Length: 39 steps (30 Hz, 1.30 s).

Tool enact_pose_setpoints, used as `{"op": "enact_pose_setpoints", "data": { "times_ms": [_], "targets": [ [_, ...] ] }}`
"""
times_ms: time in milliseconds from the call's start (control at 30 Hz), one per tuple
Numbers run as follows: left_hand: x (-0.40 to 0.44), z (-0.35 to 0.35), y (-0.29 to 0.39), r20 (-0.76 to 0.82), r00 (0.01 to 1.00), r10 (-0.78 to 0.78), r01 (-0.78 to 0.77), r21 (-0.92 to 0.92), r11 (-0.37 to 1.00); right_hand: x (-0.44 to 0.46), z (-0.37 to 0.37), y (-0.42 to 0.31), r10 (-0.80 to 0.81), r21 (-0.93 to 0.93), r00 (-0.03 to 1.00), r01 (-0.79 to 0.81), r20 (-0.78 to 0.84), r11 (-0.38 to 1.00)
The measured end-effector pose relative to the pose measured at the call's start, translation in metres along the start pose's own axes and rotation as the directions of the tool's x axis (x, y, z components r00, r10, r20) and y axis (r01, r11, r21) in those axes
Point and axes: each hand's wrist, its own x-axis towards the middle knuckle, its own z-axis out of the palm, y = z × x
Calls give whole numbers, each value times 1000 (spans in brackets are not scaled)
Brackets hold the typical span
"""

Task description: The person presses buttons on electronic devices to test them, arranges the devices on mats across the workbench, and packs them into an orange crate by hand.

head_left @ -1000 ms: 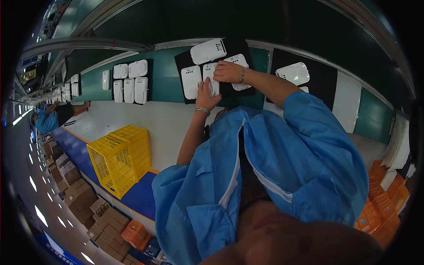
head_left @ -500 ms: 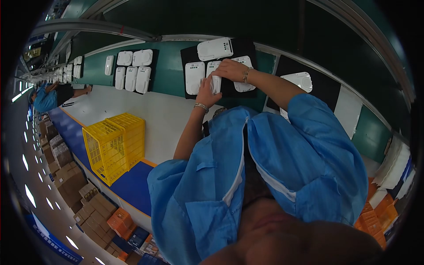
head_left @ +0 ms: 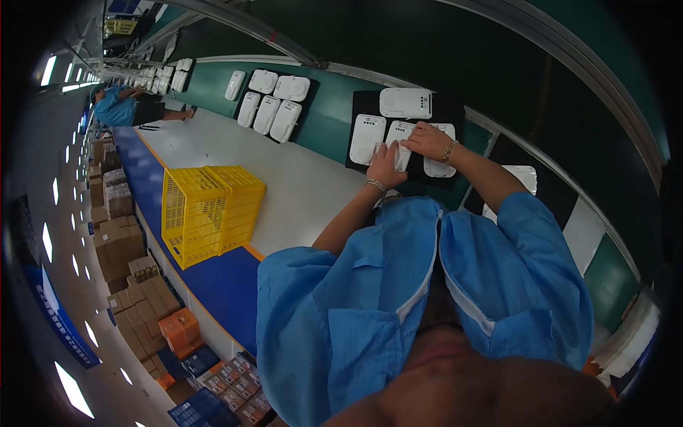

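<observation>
A white flat plastic device point(head_left: 399, 132) with rounded corners and small dark dots lies in the middle of a black mat point(head_left: 447, 108). Both of my hands are on it. My left hand point(head_left: 385, 169) grips its lower part, fingers pointing away from me. From the right, my right hand point(head_left: 428, 141) bends its fingers over the upper right side. Similar white devices lie around it: one on the left point(head_left: 368, 139), one crosswise behind point(head_left: 405, 103), and one on the right point(head_left: 440, 165), partly under my right hand and wrist.
Farther left, a second black mat point(head_left: 299, 105) carries several white devices, with a single device point(head_left: 235, 85) beyond it. A yellow crate point(head_left: 242, 206) stands on the left. Another mat point(head_left: 562, 192) with white pieces lies right. A co-worker point(head_left: 117, 107) stands far left, near stacked cartons point(head_left: 117, 242).
The camera view has shifted, so the bench and crate appear farther right. Both hands stay on the same middle device, with only slight finger movement.
</observation>
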Motion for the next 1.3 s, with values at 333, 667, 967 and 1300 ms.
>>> {"op": "enact_pose_setpoints", "data": {
  "times_ms": [333, 667, 967, 1300],
  "targets": [
    [-7, -1, 21, -3, 996, -93, 93, 29, 995, -11, 15, -1, 150, 0, 970, -153, 190, 988],
    [-10, 8, 17, -42, 999, -15, 19, 106, 994, -28, 16, -18, 378, 45, 904, -394, 200, 918],
    [-11, -7, 25, -41, 997, -64, 65, 28, 997, -32, 20, -29, 561, 115, 817, -575, 132, 810],
    [-9, 8, 14, -113, 992, -51, 56, 45, 997, -40, 20, -41, 473, 124, 840, -516, 267, 847]
  ]
}}
